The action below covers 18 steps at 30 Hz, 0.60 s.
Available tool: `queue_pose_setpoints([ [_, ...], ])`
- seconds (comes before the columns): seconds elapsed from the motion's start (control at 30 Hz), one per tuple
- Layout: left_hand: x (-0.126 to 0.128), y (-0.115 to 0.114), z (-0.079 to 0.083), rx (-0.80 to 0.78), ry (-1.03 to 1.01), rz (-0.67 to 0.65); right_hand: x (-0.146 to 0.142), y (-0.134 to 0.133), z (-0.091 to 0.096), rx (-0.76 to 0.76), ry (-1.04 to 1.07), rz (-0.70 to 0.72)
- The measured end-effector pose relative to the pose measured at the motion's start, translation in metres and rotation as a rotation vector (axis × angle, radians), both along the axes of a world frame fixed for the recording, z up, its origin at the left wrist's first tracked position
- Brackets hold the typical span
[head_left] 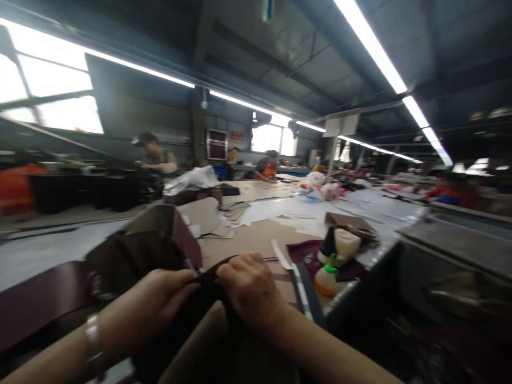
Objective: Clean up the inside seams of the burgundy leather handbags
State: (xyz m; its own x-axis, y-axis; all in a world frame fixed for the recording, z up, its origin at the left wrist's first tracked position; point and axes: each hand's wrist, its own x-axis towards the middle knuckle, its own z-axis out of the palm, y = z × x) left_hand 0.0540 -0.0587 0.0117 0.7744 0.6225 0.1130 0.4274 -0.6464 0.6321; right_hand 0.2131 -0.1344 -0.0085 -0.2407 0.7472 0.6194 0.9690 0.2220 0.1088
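My left hand (158, 301) and my right hand (250, 290) are both closed on a dark maroon leather piece (136, 256) at the near edge of the worktable (52, 250). The fingers pinch its folded edge between them, almost touching each other. The piece curves up behind my hands, showing a brown inner side, and a long maroon flap runs off to the left. A bracelet sits on my left wrist. The picture is blurred by motion.
Right of my hands stand a small orange bottle with a green cap (326, 277), a cream bottle (346, 242) and a black strap (306, 293). Cardboard sheets (256, 237) lie behind. Other people (156, 157) work at tables further back. The table edge drops off at right.
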Motion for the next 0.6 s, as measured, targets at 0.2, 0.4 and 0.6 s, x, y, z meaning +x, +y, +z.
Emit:
queue_pose_setpoints([
  [0.2,-0.011,0.013,0.008,-0.001,0.106,0.052,0.000,0.022,0.000,-0.033,0.128,0.056],
  [0.4,-0.018,0.023,0.002,-0.073,0.064,0.029,-0.005,0.036,0.002,-0.073,0.133,0.025],
  [0.6,-0.021,0.031,-0.006,-0.119,0.058,0.048,-0.008,0.046,0.004,-0.117,0.219,-0.011],
])
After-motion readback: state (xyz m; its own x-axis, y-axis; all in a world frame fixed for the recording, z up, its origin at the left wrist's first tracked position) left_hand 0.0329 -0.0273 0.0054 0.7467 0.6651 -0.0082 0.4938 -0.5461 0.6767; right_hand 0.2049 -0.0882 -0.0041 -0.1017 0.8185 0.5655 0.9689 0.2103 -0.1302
